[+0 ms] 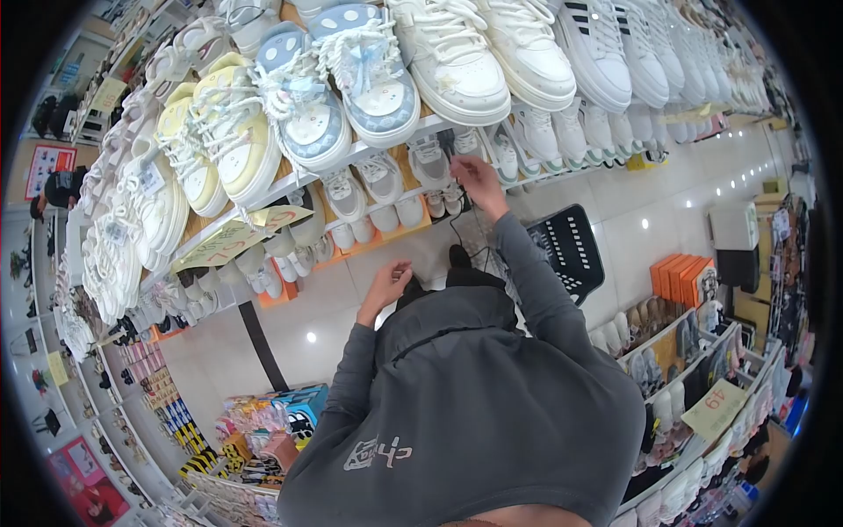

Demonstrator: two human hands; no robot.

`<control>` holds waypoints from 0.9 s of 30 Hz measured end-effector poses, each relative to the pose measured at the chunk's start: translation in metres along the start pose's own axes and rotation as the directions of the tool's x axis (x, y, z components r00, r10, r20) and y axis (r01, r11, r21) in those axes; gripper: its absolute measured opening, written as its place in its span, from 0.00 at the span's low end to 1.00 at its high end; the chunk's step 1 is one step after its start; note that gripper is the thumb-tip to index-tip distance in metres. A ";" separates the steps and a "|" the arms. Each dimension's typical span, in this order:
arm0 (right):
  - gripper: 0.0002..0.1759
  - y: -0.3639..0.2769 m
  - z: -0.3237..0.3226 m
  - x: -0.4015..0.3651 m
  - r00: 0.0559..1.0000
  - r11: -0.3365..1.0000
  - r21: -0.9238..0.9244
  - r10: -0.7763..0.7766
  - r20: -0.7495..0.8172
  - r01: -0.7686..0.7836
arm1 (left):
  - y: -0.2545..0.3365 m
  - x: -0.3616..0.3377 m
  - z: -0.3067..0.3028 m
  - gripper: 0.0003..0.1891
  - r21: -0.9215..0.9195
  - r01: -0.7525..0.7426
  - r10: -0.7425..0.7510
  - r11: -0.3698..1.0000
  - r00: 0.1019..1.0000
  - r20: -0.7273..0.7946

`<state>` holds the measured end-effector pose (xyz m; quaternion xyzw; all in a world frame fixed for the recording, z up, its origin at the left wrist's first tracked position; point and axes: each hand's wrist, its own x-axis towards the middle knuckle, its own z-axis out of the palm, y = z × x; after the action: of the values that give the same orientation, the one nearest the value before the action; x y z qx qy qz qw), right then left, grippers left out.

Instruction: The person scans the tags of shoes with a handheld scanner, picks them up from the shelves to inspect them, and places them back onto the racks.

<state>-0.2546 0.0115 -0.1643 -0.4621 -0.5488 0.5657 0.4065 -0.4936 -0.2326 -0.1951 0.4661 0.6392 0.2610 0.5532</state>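
My right hand (479, 186) reaches to the front edge of the shoe shelf, its fingers pinched together at a thin black cord (454, 213). The cord hangs from the fingertips toward the floor, and a dark piece (447, 142) shows just above them against the lower row. Close beside the fingers are grey-and-white sneakers (429, 164). My left hand (389, 288) hovers in front of my waist, fingers loosely curled and apart, with nothing in them. Above the right hand, large white sneakers (461, 75) and blue-and-white sneakers (379, 88) line the upper shelf.
A black perforated basket or seat (569, 255) stands right of my legs. Orange boxes (680, 279) are stacked farther right, near a shoe rack with a price card (716, 408). A yellow handwritten sign (233, 239) hangs from the shelf edge. Packaged goods (263, 426) fill a low display behind me, left.
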 end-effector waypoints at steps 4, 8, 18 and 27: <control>0.18 -0.031 0.003 0.039 0.967 0.947 -0.250 -0.233 -0.103 0.202 | -0.003 -0.011 0.004 0.20 -0.032 -0.019 0.018 0.999 1.000 -0.020; 0.21 -0.054 0.013 0.077 0.808 0.639 -0.615 -0.589 -0.007 0.461 | -0.001 -0.016 0.003 0.20 -0.064 -0.051 0.049 0.997 0.998 -0.042; 0.28 -0.015 0.046 0.144 0.772 0.300 -0.912 -0.635 0.027 0.279 | 0.018 -0.027 0.001 0.21 -0.072 -0.114 0.110 0.991 0.993 -0.052; 0.21 -0.025 0.028 0.114 0.808 0.328 -0.888 -0.585 0.077 0.321 | 0.071 -0.007 -0.007 0.19 -0.087 -0.264 0.263 0.961 0.965 -0.022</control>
<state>-0.3108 0.1167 -0.1493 -0.4966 -0.8055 0.0024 0.3234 -0.4790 -0.2073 -0.1295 0.5207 0.5620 0.3627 0.5305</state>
